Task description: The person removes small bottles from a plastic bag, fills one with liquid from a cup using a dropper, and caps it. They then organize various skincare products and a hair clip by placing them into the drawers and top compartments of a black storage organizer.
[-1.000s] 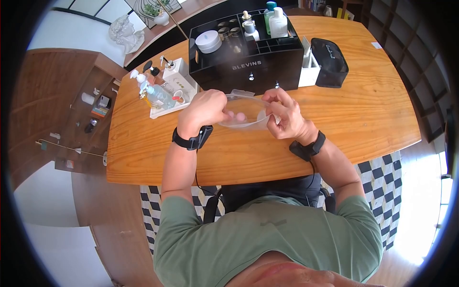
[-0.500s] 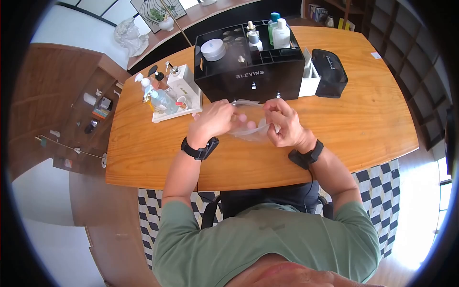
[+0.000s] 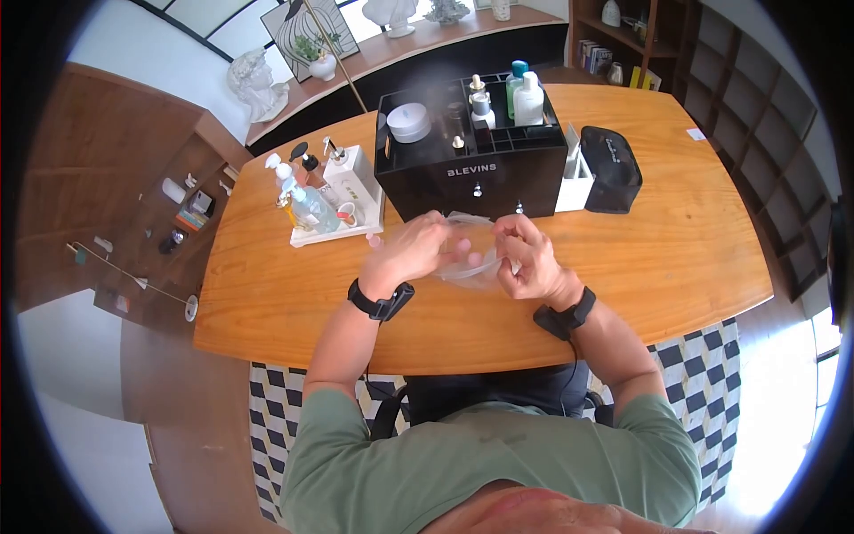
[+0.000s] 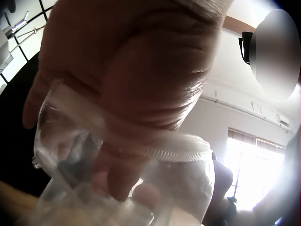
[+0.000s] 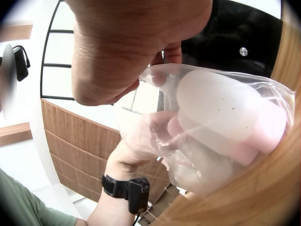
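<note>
A clear plastic pouch (image 3: 476, 276) with its mouth upward is between both hands, just before the black organiser. In it, frosted white bottles (image 5: 218, 103) with pink ends (image 5: 270, 126) lie slanted in the right wrist view. My right hand (image 3: 531, 260) pinches the pouch's rim on the right. From the left, my left hand (image 3: 409, 251) reaches in over the rim (image 4: 174, 141). One extended finger (image 4: 124, 181) shows through the plastic among rounded pink pieces (image 4: 146, 194). A small pink piece (image 3: 374, 240) lies left of that hand, near the white tray; its kind is unclear.
The black organiser (image 3: 463, 191) marked BLEVINS holds a round white jar (image 3: 408, 123) and several bottles. Pump bottles stand on the white tray (image 3: 342, 233) at left. A white box (image 3: 574, 191) and black mesh bag (image 3: 610, 169) stand right of the organiser.
The head view has tilted upward. The pouch mouth looks narrower, and the pink pieces inside sit further right of my left hand. My right hand keeps its pinch.
</note>
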Available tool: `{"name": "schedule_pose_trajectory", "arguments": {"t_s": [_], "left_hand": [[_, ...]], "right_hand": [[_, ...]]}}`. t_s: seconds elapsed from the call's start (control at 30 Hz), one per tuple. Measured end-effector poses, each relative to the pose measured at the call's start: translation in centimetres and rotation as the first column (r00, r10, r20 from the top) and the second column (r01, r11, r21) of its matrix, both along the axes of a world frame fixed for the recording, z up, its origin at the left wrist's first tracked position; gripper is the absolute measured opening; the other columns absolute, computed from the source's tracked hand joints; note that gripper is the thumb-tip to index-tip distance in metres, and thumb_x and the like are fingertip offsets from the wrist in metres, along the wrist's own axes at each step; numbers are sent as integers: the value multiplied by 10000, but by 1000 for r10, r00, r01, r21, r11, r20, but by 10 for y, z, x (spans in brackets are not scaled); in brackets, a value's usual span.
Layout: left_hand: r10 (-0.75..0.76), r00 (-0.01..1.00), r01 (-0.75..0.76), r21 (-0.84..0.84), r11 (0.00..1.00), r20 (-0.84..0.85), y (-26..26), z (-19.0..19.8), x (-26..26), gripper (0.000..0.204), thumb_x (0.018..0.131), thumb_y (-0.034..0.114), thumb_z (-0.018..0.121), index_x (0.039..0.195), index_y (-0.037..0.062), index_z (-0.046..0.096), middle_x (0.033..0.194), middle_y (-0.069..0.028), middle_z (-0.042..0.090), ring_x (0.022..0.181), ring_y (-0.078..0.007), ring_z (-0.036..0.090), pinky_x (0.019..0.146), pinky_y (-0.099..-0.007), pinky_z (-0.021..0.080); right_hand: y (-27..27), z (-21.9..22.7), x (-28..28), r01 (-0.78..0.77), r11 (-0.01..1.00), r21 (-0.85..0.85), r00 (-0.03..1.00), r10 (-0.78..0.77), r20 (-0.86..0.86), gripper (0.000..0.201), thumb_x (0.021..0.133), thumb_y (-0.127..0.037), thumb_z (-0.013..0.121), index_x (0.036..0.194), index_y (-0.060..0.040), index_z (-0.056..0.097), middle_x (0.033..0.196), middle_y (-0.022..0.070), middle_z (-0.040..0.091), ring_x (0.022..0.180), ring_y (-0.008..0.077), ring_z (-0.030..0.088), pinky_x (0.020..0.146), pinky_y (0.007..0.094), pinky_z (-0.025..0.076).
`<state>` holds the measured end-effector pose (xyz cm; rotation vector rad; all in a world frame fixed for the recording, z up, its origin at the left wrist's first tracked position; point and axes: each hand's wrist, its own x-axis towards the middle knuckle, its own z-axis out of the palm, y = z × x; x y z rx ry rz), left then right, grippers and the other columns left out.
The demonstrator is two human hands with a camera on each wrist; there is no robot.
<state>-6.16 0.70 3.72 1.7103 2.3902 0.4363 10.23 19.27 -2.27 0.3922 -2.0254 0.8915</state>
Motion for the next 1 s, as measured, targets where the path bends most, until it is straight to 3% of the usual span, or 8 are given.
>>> {"name": "schedule_pose_trajectory", "arguments": {"t_s": [0.27,0.33,0.47,0.6,0.77,0.87,0.93,1.0], "left_hand": [[-42,999,42,-7,999,2,1,-9,2,330,875,278,779,1173,138,759,1219,-182,643,1177,-374,613,1015,-454,501],[-119,993,118,-28,993,-15,1,-16,-1,362,865,226,776,1223,184,738,1217,-175,638,1183,-374,602,1026,-453,494],[-53,999,53,-22,998,-8,3,-23,6,371,853,206,776,1222,211,733,1194,-171,641,1166,-376,602,1008,-468,502],[-74,994,70,-45,997,-77,13,-26,9,234,869,286,753,1041,127,756,1119,-180,652,1084,-371,627,909,-493,517],[-15,979,14,-2,1000,-203,24,-43,14,387,931,389,702,841,16,751,1048,-206,643,1019,-372,640,849,-501,508],[9,975,-19,-44,999,-224,28,-51,13,399,930,386,703,846,-1,746,1051,-215,633,1031,-370,635,848,-493,503],[4,961,12,56,998,-275,26,-55,13,270,825,237,743,1085,165,742,1022,-149,673,1058,-371,626,867,-494,526],[-7,970,20,52,998,-244,27,-53,10,281,819,227,753,1091,156,745,1090,-149,675,1077,-375,625,880,-489,531]], "right_hand": [[-1,-3,0,-6,1000,-7,1000,6,17,125,678,54,543,762,2,619,1104,176,601,771,260,661,699,330,554],[-3,1,0,-31,999,-32,1000,30,-7,123,683,41,568,799,41,610,1079,207,588,761,329,640,682,362,553],[-4,-1,3,-16,1000,-20,999,16,31,156,688,34,574,829,39,640,1085,208,601,775,335,660,692,363,567],[-4,-3,2,-42,998,-43,998,44,33,213,688,26,573,873,28,678,1083,198,611,801,332,681,696,360,579],[-4,0,0,-6,1000,3,1000,6,12,120,682,34,553,770,19,634,1086,180,623,760,260,714,684,320,598],[-6,1,2,-5,1000,-6,999,6,51,126,682,38,552,775,20,636,1092,182,621,770,261,715,681,321,596],[-5,-1,1,-7,1000,8,1000,7,29,131,682,43,550,777,14,637,1100,185,617,778,263,715,682,324,595],[-5,-1,1,-8,1000,4,999,8,31,128,682,44,550,773,9,633,1101,186,615,782,270,714,685,326,593]]}}
